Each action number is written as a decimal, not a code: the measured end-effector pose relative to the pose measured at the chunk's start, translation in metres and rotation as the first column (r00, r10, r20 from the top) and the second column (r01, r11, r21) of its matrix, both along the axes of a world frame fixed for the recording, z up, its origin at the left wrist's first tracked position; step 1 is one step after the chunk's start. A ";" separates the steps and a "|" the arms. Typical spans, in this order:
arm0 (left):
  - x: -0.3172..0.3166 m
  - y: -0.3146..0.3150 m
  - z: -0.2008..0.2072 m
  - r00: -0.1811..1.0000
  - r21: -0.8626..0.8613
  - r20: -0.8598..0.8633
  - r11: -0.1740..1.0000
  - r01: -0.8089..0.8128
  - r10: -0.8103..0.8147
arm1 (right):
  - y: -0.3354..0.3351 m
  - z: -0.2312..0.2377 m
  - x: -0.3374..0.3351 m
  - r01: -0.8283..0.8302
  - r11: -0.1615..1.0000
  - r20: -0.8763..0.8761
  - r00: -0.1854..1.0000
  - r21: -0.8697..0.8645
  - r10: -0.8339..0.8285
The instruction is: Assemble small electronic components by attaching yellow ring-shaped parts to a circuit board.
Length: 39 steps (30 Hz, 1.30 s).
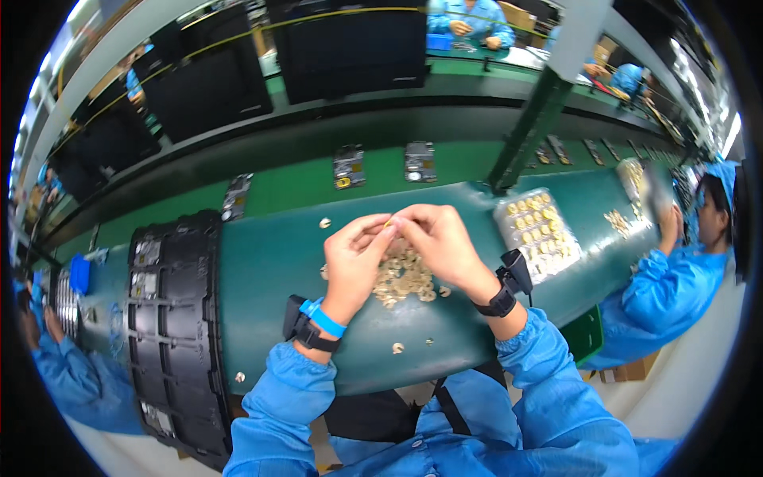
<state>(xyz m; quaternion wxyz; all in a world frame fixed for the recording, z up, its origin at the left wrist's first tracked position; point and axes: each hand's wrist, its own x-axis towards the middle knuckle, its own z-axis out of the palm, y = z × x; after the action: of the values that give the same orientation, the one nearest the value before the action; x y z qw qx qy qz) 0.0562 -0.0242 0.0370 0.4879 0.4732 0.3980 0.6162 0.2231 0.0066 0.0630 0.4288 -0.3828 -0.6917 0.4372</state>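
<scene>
My left hand (355,253) and my right hand (442,240) meet fingertip to fingertip above the green work mat (274,286). Between their pinched thumbs and fingers is a small yellowish part (388,224), mostly covered by the fingertips. Just below and behind the hands lies a heap of small cream-coloured, ring-like parts (404,278). A few more lie loose around it, such as one ring-like part (325,223) beyond my left hand and another (398,348) nearer to me.
A black compartment tray (176,318) with a few electronic modules stands at left. At right lies a clear blister tray (540,230) of round yellow parts. Phone-like assemblies (348,167) sit on the green conveyor (298,176) beyond. A green post (532,127) rises there; co-workers sit at both sides.
</scene>
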 end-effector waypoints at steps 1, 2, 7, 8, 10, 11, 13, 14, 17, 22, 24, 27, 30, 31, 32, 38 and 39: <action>0.000 0.002 0.002 1.000 -0.012 0.000 1.000 -0.022 0.022 | 0.004 -0.001 -0.002 0.034 0.999 0.001 0.999 0.004 -0.034; 0.003 0.006 -0.006 0.999 0.026 0.029 0.999 -0.037 0.036 | 0.006 -0.002 0.001 0.069 0.998 0.025 0.997 -0.009 -0.069; -0.007 0.003 -0.003 0.988 -0.009 0.020 0.988 -0.154 0.154 | 0.010 -0.005 -0.008 0.009 0.996 0.037 0.999 -0.094 -0.005; -0.005 0.004 -0.002 0.990 -0.004 0.004 0.990 -0.138 0.138 | 0.012 -0.006 -0.008 -0.018 0.996 0.000 1.000 -0.082 0.018; -0.006 0.006 0.004 0.991 -0.004 -0.016 0.991 -0.136 0.136 | 0.014 -0.005 -0.008 -0.036 0.997 -0.035 0.999 -0.074 0.033; -0.007 0.005 0.004 0.989 -0.001 -0.040 0.990 -0.141 0.141 | 0.013 -0.006 -0.010 -0.061 0.993 -0.087 0.995 -0.101 0.052; -0.004 0.004 0.002 0.990 -0.003 -0.036 0.991 -0.134 0.134 | 0.013 -0.010 -0.006 -0.078 0.988 -0.138 0.989 -0.131 0.060; -0.004 0.004 0.002 0.991 -0.007 -0.032 0.991 -0.132 0.132 | 0.015 -0.013 -0.005 -0.083 0.990 -0.124 0.990 -0.114 0.069; -0.004 0.006 0.001 0.993 -0.008 -0.040 0.994 -0.110 0.109 | 0.014 -0.012 -0.002 -0.065 0.994 -0.095 0.994 -0.088 0.057; -0.002 0.010 0.003 0.980 0.051 -0.176 0.995 -0.080 0.088 | 0.017 -0.013 0.001 0.060 0.995 0.032 0.998 0.080 -0.063; -0.002 0.011 0.005 0.972 0.057 -0.233 0.998 0.030 -0.016 | 0.020 -0.012 0.001 0.043 0.995 0.000 0.999 0.089 -0.044; -0.006 0.012 0.007 0.978 0.097 -0.207 0.995 0.004 0.016 | 0.022 -0.012 -0.003 0.032 0.997 -0.132 0.991 0.065 -0.023; -0.005 0.013 0.004 0.996 0.029 -0.075 0.999 -0.038 0.040 | 0.019 -0.009 0.003 0.029 0.999 -0.090 0.996 0.041 -0.025; -0.004 0.013 0.005 0.997 -0.009 -0.034 0.998 -0.069 0.069 | 0.019 -0.010 0.006 0.025 0.999 -0.094 0.995 0.022 -0.022; -0.005 0.016 0.003 0.996 -0.013 -0.012 0.996 -0.091 0.090 | 0.018 -0.006 0.011 0.025 0.999 -0.093 0.995 0.024 -0.023; -0.006 0.019 0.005 0.996 -0.040 -0.025 0.996 -0.081 0.080 | 0.017 0.009 0.018 0.111 0.993 0.212 0.970 0.046 -0.118; -0.007 0.019 0.004 0.997 -0.040 -0.022 0.996 -0.077 0.077 | 0.018 0.007 0.014 0.114 0.992 0.215 0.969 0.047 -0.122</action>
<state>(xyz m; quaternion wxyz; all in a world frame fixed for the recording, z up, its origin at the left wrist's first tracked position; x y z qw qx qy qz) 0.0494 -0.0048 0.0407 0.4692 0.4538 0.4334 0.6213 0.2368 0.0248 0.0704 0.3824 -0.4613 -0.7178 0.3545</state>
